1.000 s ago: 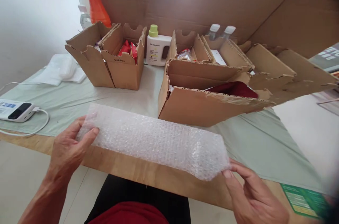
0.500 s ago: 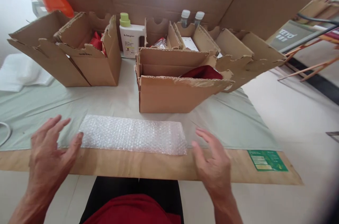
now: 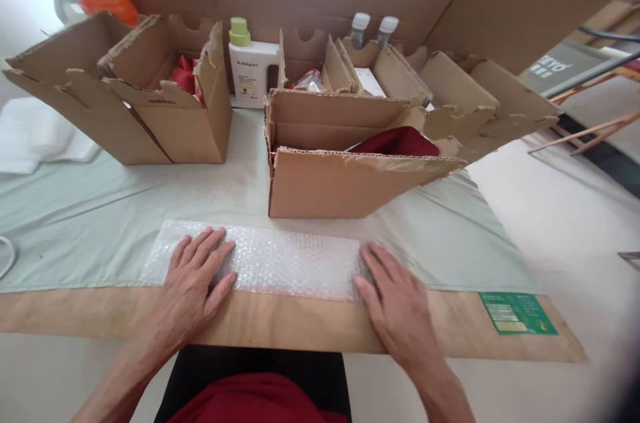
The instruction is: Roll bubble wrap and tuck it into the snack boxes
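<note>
Left hand point(image 3: 195, 279) and right hand point(image 3: 400, 303) at a strip of bubble wrap point(image 3: 295, 263), lower centre of the frame.
The left lies on it, fingers slightly spread; the right meets its right end, thumb apart from fingers. Beyond, a cardboard box point(image 3: 320, 186) at centre; farther, upper centre, a white bottle point(image 3: 251, 76).

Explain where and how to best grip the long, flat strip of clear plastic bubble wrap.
Probably pinch the bubble wrap at its two short ends, coming from left and right: its long, flat shape runs sideways, so these ends face outward.
</note>
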The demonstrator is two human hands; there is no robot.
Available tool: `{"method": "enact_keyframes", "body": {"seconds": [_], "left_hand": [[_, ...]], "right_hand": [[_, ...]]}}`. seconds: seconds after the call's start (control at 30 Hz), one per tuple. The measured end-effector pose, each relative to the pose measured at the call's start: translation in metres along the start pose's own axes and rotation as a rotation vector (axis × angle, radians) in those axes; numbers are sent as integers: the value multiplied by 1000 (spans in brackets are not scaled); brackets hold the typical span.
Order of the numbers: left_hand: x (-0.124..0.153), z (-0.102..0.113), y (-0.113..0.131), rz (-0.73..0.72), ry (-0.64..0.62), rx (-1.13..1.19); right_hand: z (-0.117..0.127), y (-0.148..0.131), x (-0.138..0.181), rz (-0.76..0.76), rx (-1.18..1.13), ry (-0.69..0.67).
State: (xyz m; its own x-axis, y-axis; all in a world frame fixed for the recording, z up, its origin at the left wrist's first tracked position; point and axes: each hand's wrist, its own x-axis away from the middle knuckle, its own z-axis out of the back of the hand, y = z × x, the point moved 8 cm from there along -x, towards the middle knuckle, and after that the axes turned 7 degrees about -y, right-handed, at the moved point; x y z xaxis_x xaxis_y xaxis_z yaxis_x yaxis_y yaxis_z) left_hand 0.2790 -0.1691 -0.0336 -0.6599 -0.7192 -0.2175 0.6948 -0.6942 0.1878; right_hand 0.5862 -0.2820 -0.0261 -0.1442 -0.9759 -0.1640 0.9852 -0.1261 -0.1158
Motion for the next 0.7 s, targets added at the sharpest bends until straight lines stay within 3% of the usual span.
{"method": "enact_keyframes", "body": {"seconds": [0.07, 0.17, 0.3, 0.43, 0.57, 0.7], "left_hand": [[-1, 0, 2, 17, 9, 31], [2, 12, -6, 79, 98, 92], [25, 42, -49, 310, 259, 19], [47, 36, -93, 528, 161, -74], [44, 33, -88, 518, 203, 40], [28, 56, -82, 616, 225, 175]], "right_hand": [[15, 20, 6, -29, -4, 119], [24, 8, -7, 65, -78, 192], [8, -21, -41, 143, -110, 60], [-1, -25, -53, 139, -193, 14], [11, -29, -28, 82, -388, 33], [-2, -55, 28, -51, -728, -137]]}}
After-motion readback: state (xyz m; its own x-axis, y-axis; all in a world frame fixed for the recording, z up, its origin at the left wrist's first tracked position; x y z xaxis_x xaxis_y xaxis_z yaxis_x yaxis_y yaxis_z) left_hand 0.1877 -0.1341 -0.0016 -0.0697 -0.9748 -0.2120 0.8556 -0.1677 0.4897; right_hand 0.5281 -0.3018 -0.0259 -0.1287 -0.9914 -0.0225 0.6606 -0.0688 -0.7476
